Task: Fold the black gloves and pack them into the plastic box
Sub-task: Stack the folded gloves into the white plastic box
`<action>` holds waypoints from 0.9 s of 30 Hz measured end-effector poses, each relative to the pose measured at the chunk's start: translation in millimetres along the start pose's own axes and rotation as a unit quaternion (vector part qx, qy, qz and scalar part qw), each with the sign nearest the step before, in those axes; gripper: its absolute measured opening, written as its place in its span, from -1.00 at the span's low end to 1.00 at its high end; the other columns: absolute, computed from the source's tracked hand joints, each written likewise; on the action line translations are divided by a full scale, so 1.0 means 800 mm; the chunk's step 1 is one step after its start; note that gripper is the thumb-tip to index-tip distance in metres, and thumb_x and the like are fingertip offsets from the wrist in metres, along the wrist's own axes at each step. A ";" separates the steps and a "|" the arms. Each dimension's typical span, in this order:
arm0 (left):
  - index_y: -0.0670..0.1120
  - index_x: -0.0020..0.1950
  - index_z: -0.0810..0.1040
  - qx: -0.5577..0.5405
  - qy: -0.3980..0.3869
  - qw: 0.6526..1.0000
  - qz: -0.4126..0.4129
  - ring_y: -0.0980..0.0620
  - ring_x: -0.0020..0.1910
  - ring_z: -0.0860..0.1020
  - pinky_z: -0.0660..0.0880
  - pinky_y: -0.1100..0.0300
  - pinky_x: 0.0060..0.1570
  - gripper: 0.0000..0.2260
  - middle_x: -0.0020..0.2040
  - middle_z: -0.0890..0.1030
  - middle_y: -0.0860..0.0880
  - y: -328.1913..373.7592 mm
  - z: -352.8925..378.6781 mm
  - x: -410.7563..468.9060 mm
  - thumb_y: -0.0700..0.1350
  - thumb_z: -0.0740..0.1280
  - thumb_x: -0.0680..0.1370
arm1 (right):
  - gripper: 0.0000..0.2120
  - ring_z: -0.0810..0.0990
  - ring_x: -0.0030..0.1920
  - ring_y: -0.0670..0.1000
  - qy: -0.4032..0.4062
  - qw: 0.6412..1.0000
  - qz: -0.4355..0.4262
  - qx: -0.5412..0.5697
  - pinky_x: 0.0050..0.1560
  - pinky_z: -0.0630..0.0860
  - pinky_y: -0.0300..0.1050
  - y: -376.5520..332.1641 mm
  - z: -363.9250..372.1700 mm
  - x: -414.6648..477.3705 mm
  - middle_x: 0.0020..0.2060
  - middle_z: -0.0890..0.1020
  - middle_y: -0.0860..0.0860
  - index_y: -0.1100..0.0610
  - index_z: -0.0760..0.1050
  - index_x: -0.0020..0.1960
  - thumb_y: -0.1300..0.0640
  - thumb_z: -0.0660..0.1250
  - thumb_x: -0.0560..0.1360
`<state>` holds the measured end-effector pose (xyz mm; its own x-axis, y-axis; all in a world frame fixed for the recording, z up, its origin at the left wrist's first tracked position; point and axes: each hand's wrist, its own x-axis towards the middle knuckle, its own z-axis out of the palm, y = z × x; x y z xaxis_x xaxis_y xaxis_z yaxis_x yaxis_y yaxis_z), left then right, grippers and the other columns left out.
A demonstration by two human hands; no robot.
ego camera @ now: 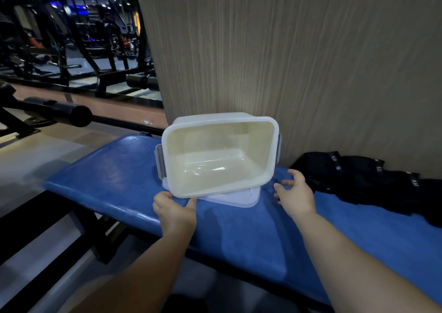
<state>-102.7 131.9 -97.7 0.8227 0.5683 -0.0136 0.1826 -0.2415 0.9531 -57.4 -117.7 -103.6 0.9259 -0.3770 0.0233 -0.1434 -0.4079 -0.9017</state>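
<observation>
Nearest, two bare forearms reach forward over the bench (119, 176), which is padded in blue. Left hand (173, 211): fingers and thumb curl round the near left corner of the box (215, 135) and grip its rim. Right hand (295, 193): fingers spread and relaxed, holding nothing, just beside the box's near right corner; contact with the box cannot be confirmed.

Box: cream plastic, open, nothing inside. It is tilted with its mouth towards the person and its near edge rests on the lid (239, 199). Lid: pale, lying flat on the bench under the box, with clips showing at both sides.

Gloves (358, 178): black, in a loose heap on the bench to the right of the box, apart from both hands, with their far edge against the pillar (287, 61). Pillar: wood-grain panelling, directly behind the box.

Far left: dark gym machines (71, 37) on a lit floor.
</observation>
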 end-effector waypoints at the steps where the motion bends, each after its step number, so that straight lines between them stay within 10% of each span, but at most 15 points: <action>1: -0.22 0.26 0.28 0.004 -0.010 1.000 0.001 -0.01 -0.02 0.34 0.29 0.19 -0.03 -0.53 0.29 0.31 -0.17 0.004 0.007 -0.010 -0.15 0.44 0.49 | -0.47 0.61 0.04 0.05 0.003 1.000 0.003 -0.003 0.06 0.59 0.10 0.003 -0.008 -0.004 0.11 0.52 -0.09 -0.04 0.22 0.45 0.07 0.33 0.53; 14: -0.04 0.08 0.33 0.035 -0.306 0.949 0.063 0.10 -0.16 0.45 0.34 0.26 -0.20 -0.82 -0.08 0.45 0.05 0.068 0.170 -0.106 -0.06 0.30 0.59 | -0.89 0.66 -0.23 -0.04 0.085 0.996 0.031 0.014 -0.30 0.49 -0.18 0.040 -0.115 -0.014 -0.20 0.63 -0.06 0.02 0.53 -0.12 0.07 0.27 0.57; 21: -0.09 0.20 0.45 0.067 -0.327 0.939 0.083 -0.02 0.05 0.52 0.42 0.19 0.02 -0.75 0.07 0.55 -0.01 0.103 0.260 -0.108 0.01 0.28 0.59 | -0.91 0.65 -0.24 -0.05 0.095 0.992 0.028 0.072 -0.11 0.59 -0.04 0.055 -0.127 0.013 -0.19 0.66 -0.03 0.04 0.58 -0.07 0.07 0.30 0.54; 27: -0.13 0.17 0.39 0.079 -0.287 0.951 0.079 -0.01 -0.13 0.48 0.34 0.15 -0.22 -0.68 0.05 0.53 -0.09 0.127 0.305 -0.098 0.11 0.18 0.62 | -0.89 0.65 -0.17 -0.03 0.078 0.990 0.036 0.113 -0.07 0.60 -0.04 0.059 -0.132 0.031 -0.17 0.65 -0.05 0.01 0.56 -0.06 0.02 0.29 0.56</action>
<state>-16.9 -129.3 -73.3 0.9968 0.0024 -0.0801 0.0734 -0.4283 0.9006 -78.0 -233.8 -99.9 0.8484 -0.5294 0.0057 -0.1091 -0.1852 -0.9766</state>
